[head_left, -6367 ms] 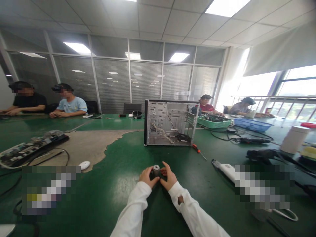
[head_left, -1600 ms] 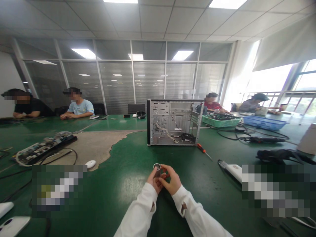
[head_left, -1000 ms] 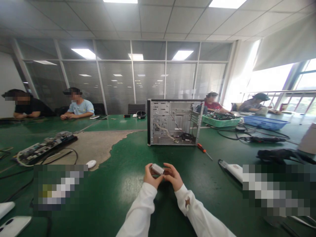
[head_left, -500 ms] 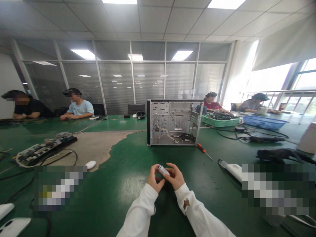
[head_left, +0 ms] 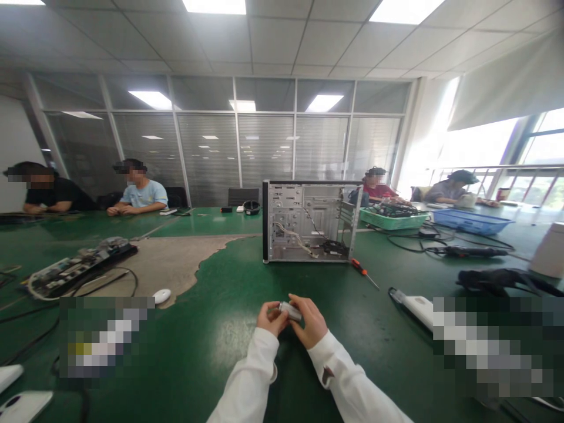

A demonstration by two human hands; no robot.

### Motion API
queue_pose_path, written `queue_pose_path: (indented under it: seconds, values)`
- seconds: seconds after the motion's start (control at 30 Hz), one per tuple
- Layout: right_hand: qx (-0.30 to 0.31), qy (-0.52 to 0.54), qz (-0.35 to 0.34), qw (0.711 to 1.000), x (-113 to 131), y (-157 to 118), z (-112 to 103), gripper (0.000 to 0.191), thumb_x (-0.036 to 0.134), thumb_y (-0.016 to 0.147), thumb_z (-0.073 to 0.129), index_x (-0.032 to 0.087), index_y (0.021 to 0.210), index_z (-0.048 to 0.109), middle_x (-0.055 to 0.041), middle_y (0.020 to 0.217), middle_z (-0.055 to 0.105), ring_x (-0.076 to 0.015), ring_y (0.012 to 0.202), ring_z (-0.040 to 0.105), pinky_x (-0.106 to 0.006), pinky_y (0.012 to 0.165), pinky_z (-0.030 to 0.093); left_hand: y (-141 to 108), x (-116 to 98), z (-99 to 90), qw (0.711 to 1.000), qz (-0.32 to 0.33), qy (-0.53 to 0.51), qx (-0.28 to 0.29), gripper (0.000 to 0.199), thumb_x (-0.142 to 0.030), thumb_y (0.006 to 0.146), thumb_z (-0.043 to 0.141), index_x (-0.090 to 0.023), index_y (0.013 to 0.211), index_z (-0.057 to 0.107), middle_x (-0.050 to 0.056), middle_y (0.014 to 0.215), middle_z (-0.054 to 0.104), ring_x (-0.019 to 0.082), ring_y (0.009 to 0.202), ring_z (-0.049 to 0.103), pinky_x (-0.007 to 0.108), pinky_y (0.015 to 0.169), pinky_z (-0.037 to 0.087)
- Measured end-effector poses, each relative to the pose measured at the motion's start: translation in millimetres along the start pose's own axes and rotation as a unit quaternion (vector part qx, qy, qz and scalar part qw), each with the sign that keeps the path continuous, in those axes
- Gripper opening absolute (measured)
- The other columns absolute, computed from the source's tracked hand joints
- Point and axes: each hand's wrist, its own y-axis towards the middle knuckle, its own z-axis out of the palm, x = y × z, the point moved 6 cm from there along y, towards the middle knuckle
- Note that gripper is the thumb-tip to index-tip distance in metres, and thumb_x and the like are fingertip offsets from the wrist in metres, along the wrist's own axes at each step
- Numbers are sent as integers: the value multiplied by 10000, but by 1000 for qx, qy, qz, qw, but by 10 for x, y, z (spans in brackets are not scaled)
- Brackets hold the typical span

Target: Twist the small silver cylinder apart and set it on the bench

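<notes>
A small silver-grey piece (head_left: 291, 311), roughly cylindrical, is held between both hands above the green table; its exact kind is too small to tell. My left hand (head_left: 269, 321) pinches its left end with thumb and fingers. From the other side, my right hand (head_left: 312, 324) closes around its right end, fingers over the top. Beyond the hands stands an open computer case (head_left: 309, 254) with its side off, showing metal bays and loose cables inside. A screwdriver (head_left: 359, 267) with a red-orange handle lies at the case's lower right corner.
To the left lie a stripped device with exposed parts (head_left: 81, 267), black cables and a white mouse-shaped object (head_left: 163, 296). On the right are a green basket (head_left: 394, 221), a blue basket (head_left: 473, 222) and a black bundle (head_left: 497, 281). Several people sit around the table.
Both hands have shifted slightly, and the silver-grey piece has turned to lie flatter. My left fingers and thumb have closed onto its left end.
</notes>
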Motion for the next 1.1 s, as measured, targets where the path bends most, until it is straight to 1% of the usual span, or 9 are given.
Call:
queue_pose_path:
  seconds: [0.13,0.27,0.4,0.53,0.6,0.67,0.83,1.0,1.1]
  values:
    - [3,42,23,999,-24,-2,10,595,91,597,487,188,1165,339,-74,960,528,-193,892,486,-357,786,419,25,-130,-19,995,80,51,12,425,-170,388,739,-156,713,465,51,750,621,170,723,605,287,689,479]
    - [2,69,56,996,-66,-27,23,604,103,590,493,179,1170,339,-89,994,521,-204,907,487,-330,714,450,-12,-285,27,981,159,103,44,318,-93,486,653,-155,730,458,94,922,599,170,824,584,287,744,463]
    - [-3,91,90,992,-121,-43,33,583,100,584,492,187,1148,378,-87,978,533,-204,880,501,-309,653,462,-42,-396,26,954,209,211,49,262,-70,558,565,-168,784,476,56,906,592,151,803,580,277,720,469]
    - [0,117,115,986,-180,-50,59,557,114,570,506,195,1115,422,-76,956,550,-194,840,518,-299,624,468,-22,-474,-43,928,236,287,26,340,-88,576,563,-184,886,461,36,863,598,153,790,578,279,712,458]
    - [1,122,127,984,-204,-55,69,543,121,571,509,195,1104,432,-72,949,555,-187,827,523,-294,619,469,-7,-466,-58,920,231,315,27,410,-67,563,562,-187,937,445,41,881,599,163,812,573,286,706,445]
    - [4,124,137,983,-215,-57,75,524,128,580,508,190,1095,436,-70,946,556,-181,820,524,-290,617,468,6,-415,-44,919,209,331,45,462,-50,549,561,-189,971,434,45,904,601,174,836,568,287,689,430]
    - [21,131,133,982,-151,-24,50,438,154,639,495,188,1075,463,-65,940,557,-165,804,532,-274,615,467,16,-273,24,931,159,311,103,479,-77,555,579,-168,999,427,78,939,602,182,856,564,280,673,407]
    - [5,136,102,985,-46,35,-39,220,196,692,479,210,886,584,-57,876,569,-150,750,542,-251,581,462,9,-208,66,939,128,285,144,477,-88,549,609,-161,987,436,89,946,604,181,854,565,257,645,405]
    - [-1,137,95,986,-17,52,-70,159,206,689,488,219,791,610,-46,828,577,-153,752,540,-247,583,456,-36,-198,124,941,119,265,175,483,-104,539,634,-163,978,440,84,929,612,170,820,574,257,661,415]
